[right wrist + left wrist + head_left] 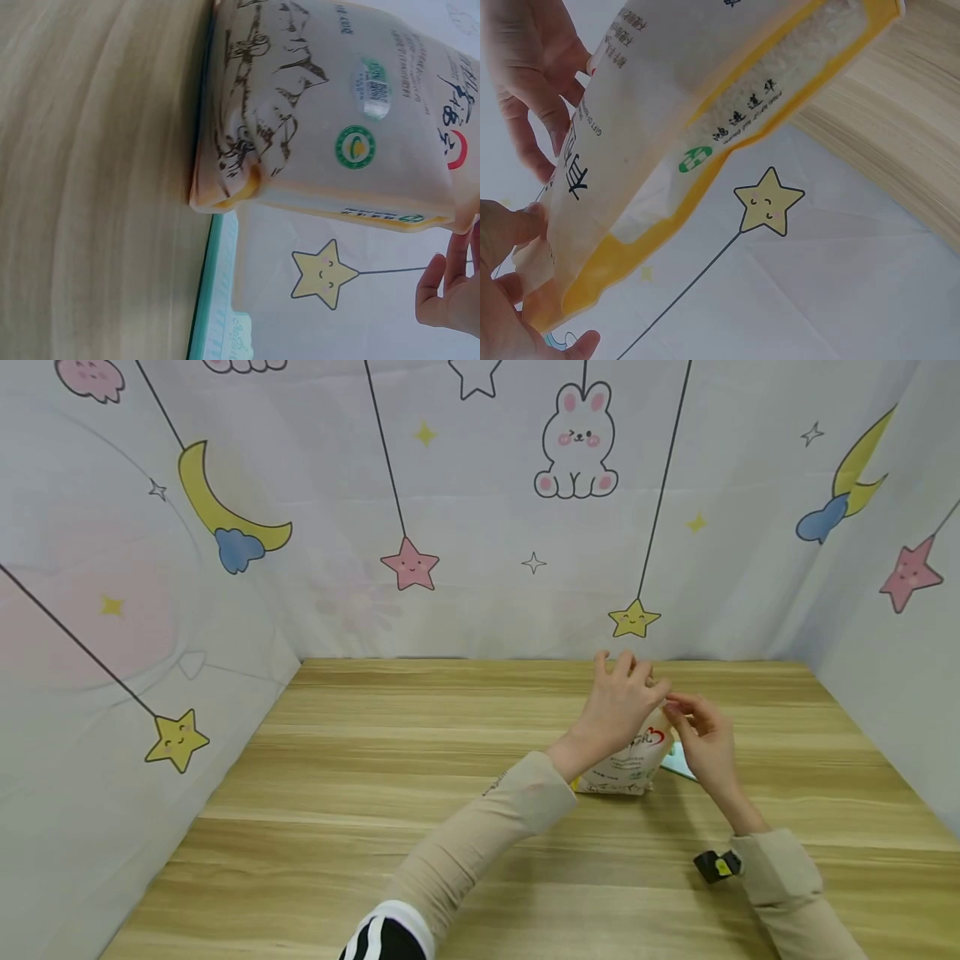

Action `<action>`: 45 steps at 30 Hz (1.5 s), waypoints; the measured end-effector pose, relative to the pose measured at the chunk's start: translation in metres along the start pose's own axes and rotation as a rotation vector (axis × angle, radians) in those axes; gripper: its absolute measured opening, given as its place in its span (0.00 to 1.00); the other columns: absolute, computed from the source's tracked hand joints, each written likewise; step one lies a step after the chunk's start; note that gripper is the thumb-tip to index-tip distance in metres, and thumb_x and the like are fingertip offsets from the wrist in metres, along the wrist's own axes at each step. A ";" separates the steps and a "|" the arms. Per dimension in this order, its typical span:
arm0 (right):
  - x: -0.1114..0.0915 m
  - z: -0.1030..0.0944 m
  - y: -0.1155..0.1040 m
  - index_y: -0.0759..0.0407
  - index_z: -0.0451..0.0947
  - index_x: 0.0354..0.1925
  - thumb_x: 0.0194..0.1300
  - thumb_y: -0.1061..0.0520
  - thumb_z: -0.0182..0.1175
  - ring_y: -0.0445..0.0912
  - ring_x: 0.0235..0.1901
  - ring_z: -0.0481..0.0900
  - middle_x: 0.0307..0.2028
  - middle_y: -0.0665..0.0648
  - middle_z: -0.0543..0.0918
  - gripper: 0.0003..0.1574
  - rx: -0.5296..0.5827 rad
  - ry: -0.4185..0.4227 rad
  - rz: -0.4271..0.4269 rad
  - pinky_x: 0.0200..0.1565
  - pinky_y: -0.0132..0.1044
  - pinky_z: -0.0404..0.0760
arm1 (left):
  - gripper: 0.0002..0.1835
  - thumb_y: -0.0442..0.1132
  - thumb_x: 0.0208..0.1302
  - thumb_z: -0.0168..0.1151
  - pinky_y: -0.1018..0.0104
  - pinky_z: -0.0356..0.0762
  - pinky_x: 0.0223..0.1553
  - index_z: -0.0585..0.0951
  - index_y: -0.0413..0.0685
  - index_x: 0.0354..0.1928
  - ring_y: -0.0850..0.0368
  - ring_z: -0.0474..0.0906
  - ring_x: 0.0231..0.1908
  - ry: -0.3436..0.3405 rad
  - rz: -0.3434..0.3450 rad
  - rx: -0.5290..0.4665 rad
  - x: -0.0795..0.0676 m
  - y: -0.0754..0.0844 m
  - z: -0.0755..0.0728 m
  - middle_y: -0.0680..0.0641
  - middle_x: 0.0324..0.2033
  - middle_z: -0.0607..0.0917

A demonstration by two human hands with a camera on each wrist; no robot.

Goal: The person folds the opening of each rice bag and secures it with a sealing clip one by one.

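Note:
A rice bag (pixel 618 770) stands upright on the table, cream with printed lettering. Its yellow-edged side window shows white grains (pixel 780 64) in the left wrist view. From the left, my left hand (pixel 621 697) reaches over the bag and grips its top edge, some fingers raised. My right hand (pixel 707 739) pinches the top at the right corner, thumb and forefinger close to the left hand's fingers. In the right wrist view, the right hand's fingers (pixel 457 281) meet the bag's upper edge. The left hand covers part of the bag's front in the head view.
A flat teal-edged item (pixel 678 762) lies behind the bag to the right, partly hidden by it and the right hand. The wood-grain table (pixel 360 793) ends at a printed white cloth (pixel 480 610). A small black device (pixel 717 866) sits by the right cuff.

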State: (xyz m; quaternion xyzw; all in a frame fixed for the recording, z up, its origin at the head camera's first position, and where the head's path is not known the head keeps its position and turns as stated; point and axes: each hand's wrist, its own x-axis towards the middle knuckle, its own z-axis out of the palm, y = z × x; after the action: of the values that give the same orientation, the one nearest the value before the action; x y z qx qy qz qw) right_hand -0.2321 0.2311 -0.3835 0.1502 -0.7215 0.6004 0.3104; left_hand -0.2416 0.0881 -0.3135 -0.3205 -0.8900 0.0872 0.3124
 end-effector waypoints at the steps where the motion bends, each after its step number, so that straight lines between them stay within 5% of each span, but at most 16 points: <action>1: 0.000 0.001 -0.002 0.59 0.80 0.35 0.54 0.77 0.51 0.29 0.31 0.74 0.28 0.35 0.78 0.19 -0.014 0.003 -0.016 0.33 0.20 0.69 | 0.13 0.46 0.64 0.49 0.51 0.64 0.54 0.74 0.71 0.48 0.57 0.69 0.50 0.005 0.000 0.001 0.000 0.000 0.000 0.58 0.45 0.78; 9: -0.002 0.005 -0.016 0.78 0.71 0.37 0.52 0.78 0.52 0.27 0.32 0.71 0.30 0.32 0.74 0.11 -0.174 -0.002 -0.136 0.33 0.20 0.66 | 0.12 0.44 0.64 0.49 0.51 0.64 0.54 0.74 0.70 0.47 0.57 0.70 0.50 -0.005 0.001 0.005 0.001 -0.001 0.001 0.58 0.45 0.78; 15: -0.003 0.006 -0.016 0.76 0.71 0.39 0.52 0.78 0.52 0.28 0.32 0.70 0.30 0.34 0.72 0.13 -0.204 -0.022 -0.150 0.34 0.19 0.66 | 0.13 0.44 0.62 0.51 0.52 0.64 0.53 0.74 0.70 0.47 0.57 0.70 0.50 -0.006 -0.002 0.012 0.002 -0.001 0.000 0.58 0.45 0.77; 23: -0.004 0.000 0.015 0.74 0.71 0.42 0.55 0.73 0.52 0.28 0.32 0.69 0.33 0.34 0.70 0.14 -0.218 -0.027 -0.167 0.37 0.15 0.67 | 0.14 0.44 0.63 0.50 0.51 0.64 0.54 0.73 0.71 0.48 0.56 0.69 0.50 -0.019 0.010 0.018 0.000 -0.001 0.000 0.57 0.46 0.77; 27: -0.004 0.000 0.017 0.76 0.70 0.41 0.49 0.80 0.51 0.27 0.30 0.68 0.30 0.45 0.71 0.17 -0.226 -0.030 -0.209 0.36 0.14 0.66 | 0.14 0.44 0.63 0.50 0.52 0.65 0.53 0.73 0.72 0.49 0.56 0.69 0.51 -0.026 0.013 0.028 0.000 0.000 0.000 0.57 0.47 0.77; 32: -0.004 -0.003 0.015 0.72 0.72 0.42 0.49 0.78 0.54 0.25 0.28 0.66 0.28 0.62 0.71 0.19 -0.316 -0.038 -0.256 0.32 0.14 0.65 | 0.14 0.44 0.63 0.50 0.52 0.65 0.52 0.72 0.72 0.49 0.55 0.69 0.51 -0.034 0.016 0.039 0.000 0.000 0.000 0.57 0.47 0.77; 45: -0.004 0.001 -0.011 0.73 0.74 0.39 0.45 0.81 0.56 0.27 0.20 0.65 0.25 0.65 0.73 0.19 -0.382 -0.011 -0.283 0.21 0.20 0.58 | 0.15 0.44 0.62 0.52 0.51 0.64 0.53 0.73 0.74 0.48 0.57 0.68 0.50 -0.024 0.015 0.015 -0.001 -0.001 0.000 0.59 0.46 0.77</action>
State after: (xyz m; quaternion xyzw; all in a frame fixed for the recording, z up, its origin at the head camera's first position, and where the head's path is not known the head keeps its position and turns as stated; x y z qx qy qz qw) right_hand -0.2231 0.2272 -0.3774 0.1913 -0.7956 0.4026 0.4104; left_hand -0.2414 0.0865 -0.3134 -0.3236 -0.8905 0.1002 0.3037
